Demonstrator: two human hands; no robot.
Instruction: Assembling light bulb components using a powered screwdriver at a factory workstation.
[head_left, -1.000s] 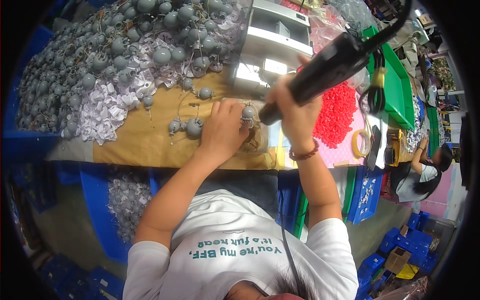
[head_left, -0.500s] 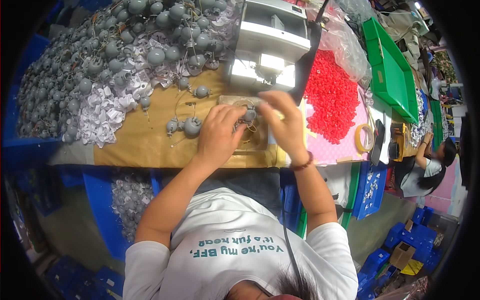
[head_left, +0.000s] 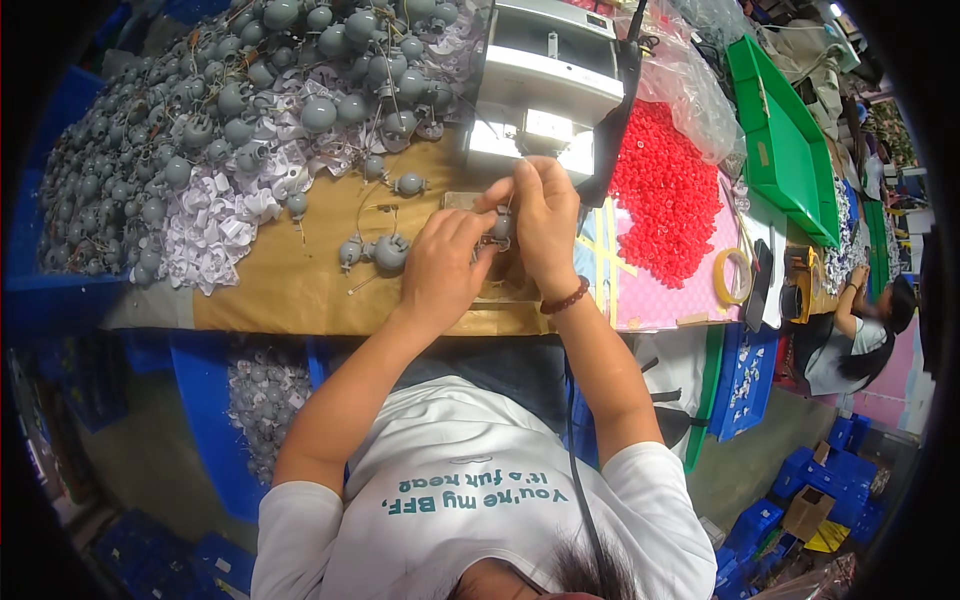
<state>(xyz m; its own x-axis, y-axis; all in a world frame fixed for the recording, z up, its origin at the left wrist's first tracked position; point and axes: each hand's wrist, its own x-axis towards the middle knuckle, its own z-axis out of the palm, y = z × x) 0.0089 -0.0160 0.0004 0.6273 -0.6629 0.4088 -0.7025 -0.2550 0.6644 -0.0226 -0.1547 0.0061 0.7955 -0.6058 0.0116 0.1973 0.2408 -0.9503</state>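
My left hand is closed, its thumb and fingers pinching a small grey ball-shaped part with thin wires. Just beyond it, my right hand has its fingers drawn together above the part, close to the front of a white machine. Whatever sits between the right fingertips is too small to make out. Beneath both hands lies a flat block-like fixture, largely covered by them. Left of my left hand, a wired grey ball part rests on the brown table covering.
A big heap of grey ball parts and white plastic pieces fills the left side. Red pieces are piled on the right, near a yellow tape roll and a green tray. Another person sits far right.
My right hand has moved left and inward, its fingers closing together above the grey part. My left hand keeps its pinch in nearly the same place.
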